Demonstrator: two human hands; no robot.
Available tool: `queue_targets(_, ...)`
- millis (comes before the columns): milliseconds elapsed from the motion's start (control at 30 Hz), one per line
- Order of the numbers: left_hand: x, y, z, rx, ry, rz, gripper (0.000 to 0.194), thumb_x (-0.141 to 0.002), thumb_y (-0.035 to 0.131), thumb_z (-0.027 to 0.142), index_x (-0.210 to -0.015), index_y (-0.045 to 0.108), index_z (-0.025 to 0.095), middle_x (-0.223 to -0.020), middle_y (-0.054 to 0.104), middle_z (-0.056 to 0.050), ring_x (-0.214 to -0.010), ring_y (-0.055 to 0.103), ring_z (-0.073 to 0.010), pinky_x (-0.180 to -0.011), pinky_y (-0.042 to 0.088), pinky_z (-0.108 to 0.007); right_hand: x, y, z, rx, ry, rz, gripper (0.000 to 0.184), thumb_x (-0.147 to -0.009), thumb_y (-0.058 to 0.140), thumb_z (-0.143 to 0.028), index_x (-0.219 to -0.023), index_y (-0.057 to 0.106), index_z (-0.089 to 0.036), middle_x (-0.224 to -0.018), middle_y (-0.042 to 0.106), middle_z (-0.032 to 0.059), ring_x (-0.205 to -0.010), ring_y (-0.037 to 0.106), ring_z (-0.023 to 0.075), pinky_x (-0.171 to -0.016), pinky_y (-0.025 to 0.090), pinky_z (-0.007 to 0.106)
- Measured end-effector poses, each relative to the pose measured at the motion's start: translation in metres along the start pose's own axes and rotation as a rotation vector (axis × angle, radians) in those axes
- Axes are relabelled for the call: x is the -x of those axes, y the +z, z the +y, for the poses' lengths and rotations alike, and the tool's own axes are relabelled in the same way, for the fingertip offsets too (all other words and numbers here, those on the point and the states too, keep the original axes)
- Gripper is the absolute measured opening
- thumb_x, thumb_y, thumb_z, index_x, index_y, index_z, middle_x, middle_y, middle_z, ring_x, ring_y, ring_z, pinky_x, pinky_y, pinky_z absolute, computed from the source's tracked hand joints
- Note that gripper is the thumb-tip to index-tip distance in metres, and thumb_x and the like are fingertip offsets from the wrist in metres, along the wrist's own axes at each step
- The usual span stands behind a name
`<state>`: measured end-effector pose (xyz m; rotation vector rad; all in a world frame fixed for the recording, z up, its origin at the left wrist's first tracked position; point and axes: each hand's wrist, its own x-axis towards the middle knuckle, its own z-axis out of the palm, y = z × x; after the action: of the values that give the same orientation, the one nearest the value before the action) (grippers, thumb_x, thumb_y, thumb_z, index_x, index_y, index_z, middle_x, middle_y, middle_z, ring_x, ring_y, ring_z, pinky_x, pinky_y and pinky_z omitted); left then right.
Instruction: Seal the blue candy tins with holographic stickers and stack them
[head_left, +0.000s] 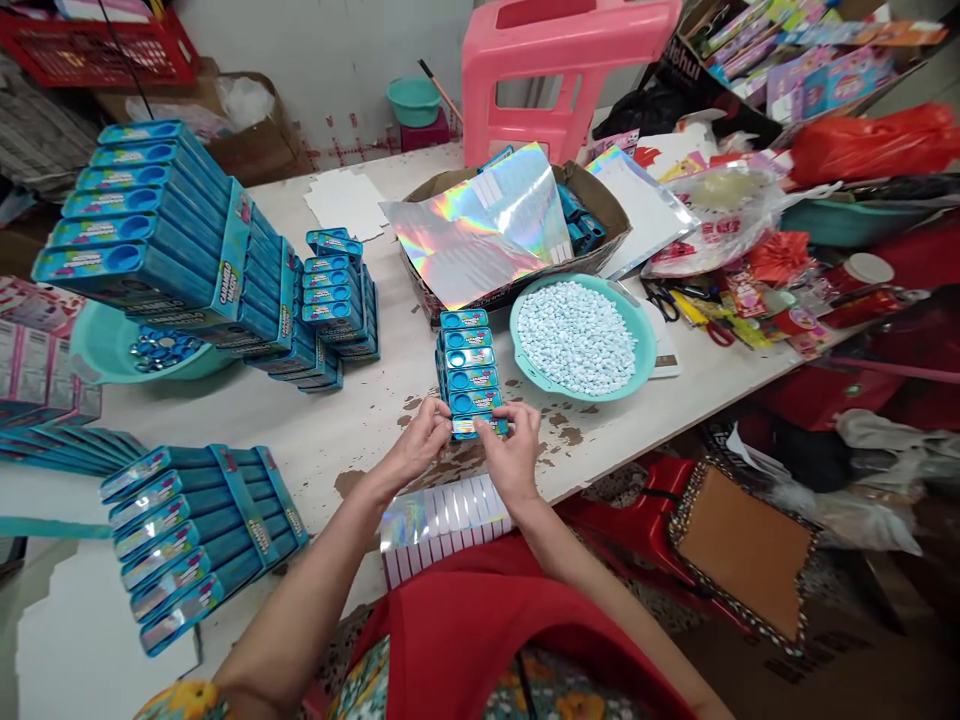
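Observation:
A short row of small blue candy boxes [472, 378] with round dimples stands on the table in front of me. My left hand [421, 440] has its fingers pinched at the left end of the nearest candy box [466, 428]. At that box's right end, my right hand [514, 450] is closed, its thumb lying on the face. A shiny strip shows on this box between the hands; I cannot tell whether it is stuck down. Just below the hands lies a sheet of silvery stickers [431, 515]. To the right is a turquoise basin [517, 345] of pale blue candies [576, 338].
Tall stacks of blue boxes [180, 235] stand at the left, with a banded bundle [202, 530] nearer. Behind the row, holographic sheets [487, 225] cover a carton [427, 300]. Scissors [720, 333] and clutter lie right. A pink stool [555, 50] stands at the back.

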<state>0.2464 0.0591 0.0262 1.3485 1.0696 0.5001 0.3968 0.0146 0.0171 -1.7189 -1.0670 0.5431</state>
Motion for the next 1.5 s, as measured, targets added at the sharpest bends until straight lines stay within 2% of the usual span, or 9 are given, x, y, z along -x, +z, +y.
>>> queue_targets(200,0.006,0.029,-0.007,-0.72,-0.191,0.203,0.021,-0.088,0.033,0.029,-0.106,0.042,0.021,-0.071,0.059,-0.003,-0.065,0.057,-0.0194,-0.06,0.036,-0.027,-0.005,-0.002,0.006,0.055,-0.003,-0.051,0.015,-0.074,0.062,-0.03,-0.08,0.055,-0.019,-0.089,0.049,0.0029,-0.085,0.051,0.0177,-0.077,0.044,0.033)
queue_targets(333,0.024,0.02,-0.028,-0.891,-0.192,0.026,0.03,-0.088,0.033,0.035,-0.11,0.047,0.02,-0.084,0.063,-0.008,-0.077,0.059,-0.0235,-0.065,0.037,-0.029,-0.008,-0.01,0.007,0.012,-0.027,-0.062,0.013,-0.083,0.05,-0.029,-0.089,0.053,-0.018,-0.089,0.053,0.0048,-0.084,0.053,0.0175,-0.074,0.046,0.033)
queue_targets(500,0.052,-0.019,-0.096,-0.731,-0.293,-0.12,0.03,-0.074,0.056,0.043,-0.088,0.061,0.017,-0.09,0.062,-0.009,-0.086,0.055,-0.0235,-0.068,0.036,-0.027,0.031,-0.026,0.009,-0.013,-0.245,0.031,0.023,-0.084,0.05,-0.022,-0.106,0.05,-0.02,-0.102,0.054,0.0093,-0.097,0.052,0.0208,-0.082,0.045,0.039)
queue_targets(667,0.068,-0.019,-0.14,-0.546,-0.381,-0.139,0.019,-0.07,0.055,0.03,-0.079,0.062,0.015,-0.072,0.059,-0.002,-0.071,0.052,-0.0162,-0.061,0.035,-0.023,0.082,0.0,0.033,0.005,-0.458,-0.749,0.02,-0.086,0.045,-0.015,-0.1,0.057,-0.022,-0.093,0.06,0.0059,-0.092,0.056,0.0186,-0.08,0.047,0.033)
queue_targets(767,0.071,-0.014,-0.139,-0.506,-0.413,-0.101,0.03,-0.069,0.056,0.033,-0.093,0.059,0.016,-0.079,0.06,-0.002,-0.072,0.053,-0.0157,-0.06,0.035,-0.022,0.091,0.026,0.058,0.17,-0.419,-0.864,0.02,-0.085,0.047,-0.015,-0.101,0.058,-0.02,-0.097,0.06,0.0075,-0.097,0.053,0.0203,-0.083,0.046,0.035)
queue_targets(867,0.074,-0.014,-0.134,-0.512,-0.478,-0.183,0.025,-0.063,0.062,0.032,-0.082,0.062,0.016,-0.07,0.059,-0.001,-0.068,0.052,-0.0163,-0.057,0.033,-0.022,0.09,0.04,0.076,0.316,-0.388,-0.9,0.019,-0.082,0.054,-0.015,-0.1,0.059,-0.018,-0.1,0.061,0.0092,-0.097,0.052,0.0225,-0.085,0.044,0.038)
queue_targets(1000,0.074,-0.019,-0.134,-0.469,-0.498,-0.209,0.012,-0.062,0.056,0.021,-0.07,0.062,0.015,-0.059,0.053,0.002,-0.058,0.046,-0.0126,-0.053,0.03,-0.021,0.089,0.041,0.081,0.347,-0.399,-0.945,0.022,-0.082,0.056,-0.015,-0.104,0.059,-0.019,-0.101,0.061,0.008,-0.098,0.052,0.0218,-0.085,0.043,0.037)
queue_targets(1333,0.06,-0.022,-0.129,-0.489,-0.497,-0.081,0.019,-0.066,0.049,0.021,-0.068,0.066,0.014,-0.057,0.053,0.0,-0.055,0.044,-0.0117,-0.052,0.028,-0.023,0.102,0.044,0.073,0.522,-0.614,-1.006,0.035,-0.086,0.053,-0.023,-0.121,0.051,-0.021,-0.115,0.057,0.0112,-0.104,0.048,0.0261,-0.084,0.041,0.041)
queue_targets(1500,0.057,-0.019,-0.132,-0.478,-0.52,-0.034,0.018,-0.067,0.052,0.024,-0.069,0.067,0.014,-0.059,0.059,-0.001,-0.058,0.049,-0.0132,-0.053,0.033,-0.022,0.101,0.039,0.074,0.468,-0.632,-1.002,0.02,-0.08,0.06,-0.019,-0.1,0.06,-0.02,-0.119,0.055,0.0118,-0.109,0.046,0.0262,-0.086,0.041,0.041)
